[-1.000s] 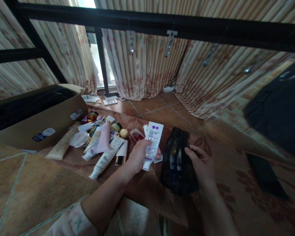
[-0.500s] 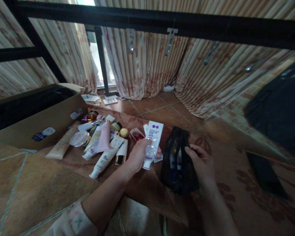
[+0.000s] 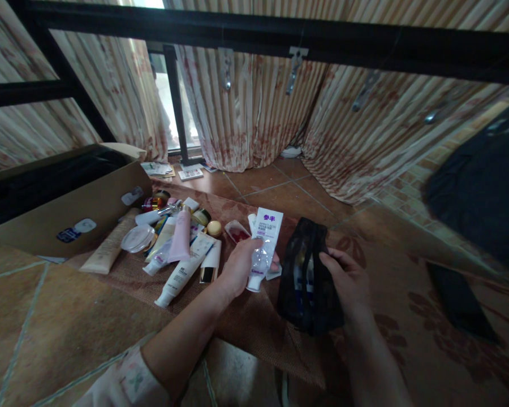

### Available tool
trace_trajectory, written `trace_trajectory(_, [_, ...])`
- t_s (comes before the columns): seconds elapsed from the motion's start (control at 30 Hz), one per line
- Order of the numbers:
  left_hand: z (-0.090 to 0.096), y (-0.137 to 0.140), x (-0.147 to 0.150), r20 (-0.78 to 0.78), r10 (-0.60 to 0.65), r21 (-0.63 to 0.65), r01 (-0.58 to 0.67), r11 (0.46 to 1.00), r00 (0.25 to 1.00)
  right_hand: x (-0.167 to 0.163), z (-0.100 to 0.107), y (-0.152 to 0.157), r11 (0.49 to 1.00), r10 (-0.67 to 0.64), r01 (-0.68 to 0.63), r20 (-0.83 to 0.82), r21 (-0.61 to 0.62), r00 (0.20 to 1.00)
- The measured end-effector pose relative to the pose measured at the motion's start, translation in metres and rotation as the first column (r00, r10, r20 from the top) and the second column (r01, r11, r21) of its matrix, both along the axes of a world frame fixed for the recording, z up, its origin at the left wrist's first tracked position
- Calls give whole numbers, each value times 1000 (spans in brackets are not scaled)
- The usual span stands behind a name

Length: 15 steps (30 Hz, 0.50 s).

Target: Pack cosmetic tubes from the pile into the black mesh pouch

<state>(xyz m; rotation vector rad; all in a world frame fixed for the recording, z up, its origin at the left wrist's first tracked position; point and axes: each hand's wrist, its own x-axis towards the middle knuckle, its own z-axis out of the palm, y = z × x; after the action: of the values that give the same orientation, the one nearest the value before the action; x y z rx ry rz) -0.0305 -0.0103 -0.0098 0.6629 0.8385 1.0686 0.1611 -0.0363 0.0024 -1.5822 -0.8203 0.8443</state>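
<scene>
My left hand [image 3: 240,268] grips a white tube with purple print [image 3: 268,229], its cap end pointing down toward me. Just right of the tube, my right hand [image 3: 348,277] holds the side of a black mesh pouch [image 3: 306,305], thumb in front. Through the mesh, items with blue and white parts show dimly. Left of my hands lies a pile of cosmetics: a pink tube [image 3: 180,234], a white tube [image 3: 184,274], a beige tube [image 3: 109,249], a round clear-lidded case [image 3: 137,238] and several jars. A small case with red contents [image 3: 236,232] lies behind my left hand.
A cardboard box [image 3: 97,206] with black plastic inside stands at the left. A dark phone-like slab [image 3: 462,302] rests on the brown patterned cloth [image 3: 390,316] at right. Black metal bars [image 3: 254,31] cross above, before striped curtains [image 3: 246,113]. Papers [image 3: 190,174] lie behind.
Almost nothing differs. The white tube in my left hand has tilted very slightly; both hands keep their holds.
</scene>
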Motion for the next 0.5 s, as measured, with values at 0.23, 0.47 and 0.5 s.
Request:
trace_trajectory(0.23, [6,-1,1,35,-5,-38,6,999,999,0,0,0,1000,4,-4,-11,-3,1000])
trace_trajectory(0.47, [12,-1,1,119,-19,-63,27,998,993,-1,-2,0,1000,-1,1,-27,18,1000])
trace_trajectory(0.5, [13,-1,1,128,-27,-57,34,998,991,-1,-2,0,1000,3,-2,-33,20,999])
